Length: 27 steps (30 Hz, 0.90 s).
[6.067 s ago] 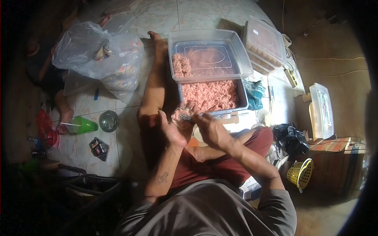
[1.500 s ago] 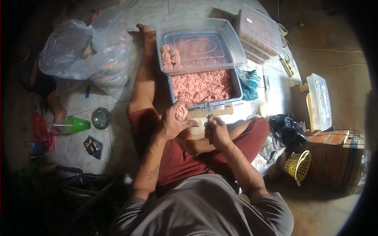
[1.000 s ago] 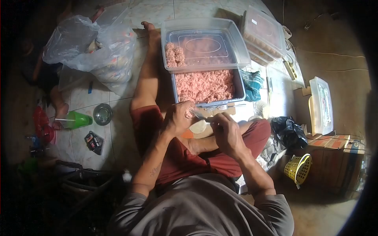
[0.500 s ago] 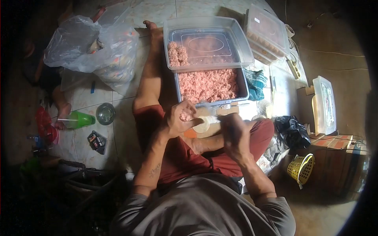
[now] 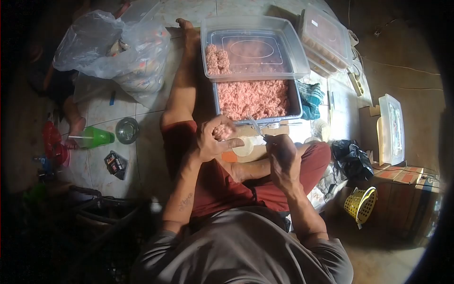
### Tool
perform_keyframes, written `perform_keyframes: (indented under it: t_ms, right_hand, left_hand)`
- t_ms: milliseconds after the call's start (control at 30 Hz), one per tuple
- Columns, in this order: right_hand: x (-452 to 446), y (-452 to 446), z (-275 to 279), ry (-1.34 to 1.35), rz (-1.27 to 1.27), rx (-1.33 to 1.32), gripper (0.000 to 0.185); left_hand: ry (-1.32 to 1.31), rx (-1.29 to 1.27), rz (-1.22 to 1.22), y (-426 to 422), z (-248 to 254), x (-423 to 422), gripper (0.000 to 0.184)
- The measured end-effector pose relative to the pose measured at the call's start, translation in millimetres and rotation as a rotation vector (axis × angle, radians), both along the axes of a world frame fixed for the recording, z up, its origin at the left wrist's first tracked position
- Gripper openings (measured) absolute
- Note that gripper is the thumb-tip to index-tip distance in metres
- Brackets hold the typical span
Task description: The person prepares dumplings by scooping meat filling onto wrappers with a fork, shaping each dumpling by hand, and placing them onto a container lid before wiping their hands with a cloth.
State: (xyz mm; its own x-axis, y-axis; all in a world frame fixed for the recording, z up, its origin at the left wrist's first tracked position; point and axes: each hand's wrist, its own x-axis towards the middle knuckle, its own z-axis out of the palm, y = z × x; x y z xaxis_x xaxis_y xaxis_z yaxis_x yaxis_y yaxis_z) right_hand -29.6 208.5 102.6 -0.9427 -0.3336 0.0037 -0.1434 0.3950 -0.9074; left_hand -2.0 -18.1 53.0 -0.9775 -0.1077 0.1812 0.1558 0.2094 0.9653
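My left hand [image 5: 213, 141] curls around a clump of pink crumbly food [image 5: 222, 131], with the thumb stretched out to the right. My right hand [image 5: 283, 155] is closed on the handle of what looks like a fork [image 5: 256, 127], its end pointing up and left, close to the tub's near edge. Just beyond both hands stands a dark blue tub [image 5: 297, 115] filled with the same pink crumbly mass [image 5: 253, 99]. A clear plastic container [image 5: 302, 66] rests across the tub's far part and holds a few pink clumps [image 5: 217, 60] in its left corner. Below the fork lies a pale round piece [image 5: 244, 146].
Lidded clear boxes [image 5: 326, 35] stand at the back right beside a teal cloth [image 5: 310, 100]. Plastic bags [image 5: 113, 57], a green cup [image 5: 98, 137] and a glass ashtray [image 5: 127, 130] are on the left. A black bag [image 5: 351, 158] and yellow basket [image 5: 361, 205] sit right. Another person's leg [image 5: 73, 113] shows at left.
The fork, blurred before, now shows clearly, pointing up toward the tub. My left hand still holds the pink clump, slightly higher. The whole view has shifted a little.
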Motion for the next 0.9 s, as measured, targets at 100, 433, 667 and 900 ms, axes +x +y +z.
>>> perform_keyframes:
  t_ms: [100,433,667,900]
  right_hand:
    - [3.5,-14.5,-15.4,0.018,0.183,0.063,0.010]
    - [-3.0,-4.6,-18.7,0.019,0.163,0.002,0.016]
    - [-20.6,-18.4,-22.8,0.089,0.121,0.102,0.015]
    - [-120.6,0.2,-40.3,0.414,0.163,0.423,0.025]
  left_hand:
    - [-0.054,-0.228,0.075,10.7,-15.1,-9.2,0.035]
    - [-0.074,-0.092,0.122,11.1,-17.8,-11.7,0.031]
    - [0.077,-0.049,0.105,8.8,-36.5,-21.6,0.038]
    - [-0.088,0.323,0.121,6.3,-36.5,-29.6,0.053]
